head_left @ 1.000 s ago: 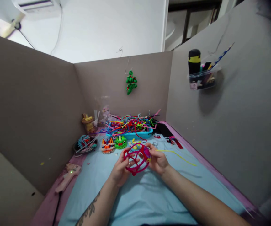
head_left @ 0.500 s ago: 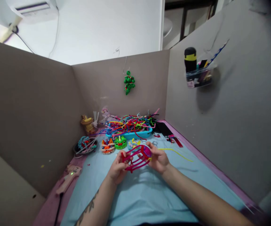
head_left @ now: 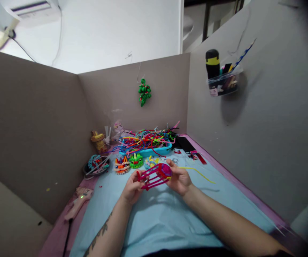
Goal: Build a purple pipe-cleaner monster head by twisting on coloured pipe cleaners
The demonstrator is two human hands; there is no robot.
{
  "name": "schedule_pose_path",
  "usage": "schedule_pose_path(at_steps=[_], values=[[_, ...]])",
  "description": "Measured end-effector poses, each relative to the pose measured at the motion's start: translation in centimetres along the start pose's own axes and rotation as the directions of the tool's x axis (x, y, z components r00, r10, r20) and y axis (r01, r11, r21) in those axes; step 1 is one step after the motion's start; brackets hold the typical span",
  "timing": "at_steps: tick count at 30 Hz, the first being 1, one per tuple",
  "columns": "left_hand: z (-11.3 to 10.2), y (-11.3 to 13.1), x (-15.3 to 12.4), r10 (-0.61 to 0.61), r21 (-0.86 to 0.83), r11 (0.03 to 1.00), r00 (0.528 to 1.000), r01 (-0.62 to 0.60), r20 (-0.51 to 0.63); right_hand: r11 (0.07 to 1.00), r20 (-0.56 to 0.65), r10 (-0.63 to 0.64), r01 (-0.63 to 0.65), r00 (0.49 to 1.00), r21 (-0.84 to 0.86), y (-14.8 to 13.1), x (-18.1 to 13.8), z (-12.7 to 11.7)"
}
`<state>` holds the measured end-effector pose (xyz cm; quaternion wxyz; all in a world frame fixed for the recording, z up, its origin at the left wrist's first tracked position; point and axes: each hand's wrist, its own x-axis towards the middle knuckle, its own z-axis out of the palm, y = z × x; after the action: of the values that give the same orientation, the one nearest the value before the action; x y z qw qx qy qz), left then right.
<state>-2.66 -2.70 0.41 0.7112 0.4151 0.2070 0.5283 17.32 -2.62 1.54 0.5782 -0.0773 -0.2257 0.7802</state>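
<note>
Between my two hands, above the blue cloth, is a magenta pipe-cleaner craft with long parallel strands and a purple-and-red rounded end. My left hand pinches the strand ends on the left side. My right hand grips the rounded end, where a bit of yellow shows by the fingers. Just beyond the craft sit a pale blue-and-yellow pipe-cleaner piece, a green horned figure and an orange-and-cream figure. A loose yellow pipe cleaner lies right of my right hand.
A blue tray heaped with colourful pipe cleaners stands at the back. On the left are a dark bowl and a pink glue gun with a green light. A black phone-like slab lies back right. Grey partitions enclose three sides.
The craft has tilted slightly in my hands, its strands now closer together in view. Both hands keep their hold. The whole view has shifted a little.
</note>
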Motion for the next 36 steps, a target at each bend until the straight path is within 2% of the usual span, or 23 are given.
schedule_pose_path(at_steps=[4,8,15,20,28,36], values=[[-0.1,0.0,0.0,-0.003,-0.031,1.0,1.0,0.003,0.002,0.999,0.054,-0.005,0.008,0.999,-0.041,0.1,0.1,0.1],[-0.4,-0.1,0.0,-0.006,-0.035,0.999,1.0,0.006,-0.016,0.996,0.096,0.072,-0.067,0.993,-0.061,0.5,0.0,0.3],[-0.1,0.5,-0.2,0.042,0.093,0.995,0.999,-0.04,-0.016,0.97,0.155,0.134,-0.097,0.979,-0.224,1.2,-0.4,1.1],[0.1,0.7,-0.2,0.065,0.119,0.991,0.997,-0.061,-0.032,0.943,0.201,0.191,-0.123,0.961,-0.31,1.4,-0.7,1.0],[-0.3,0.6,-0.4,0.03,0.133,0.991,1.0,-0.031,0.005,0.974,0.212,0.108,-0.061,0.971,-0.217,0.4,-0.7,0.9],[0.0,0.6,-0.4,0.055,0.147,0.987,0.994,-0.069,0.096,0.981,0.221,0.071,-0.027,0.973,-0.194,-0.1,-1.2,1.4]])
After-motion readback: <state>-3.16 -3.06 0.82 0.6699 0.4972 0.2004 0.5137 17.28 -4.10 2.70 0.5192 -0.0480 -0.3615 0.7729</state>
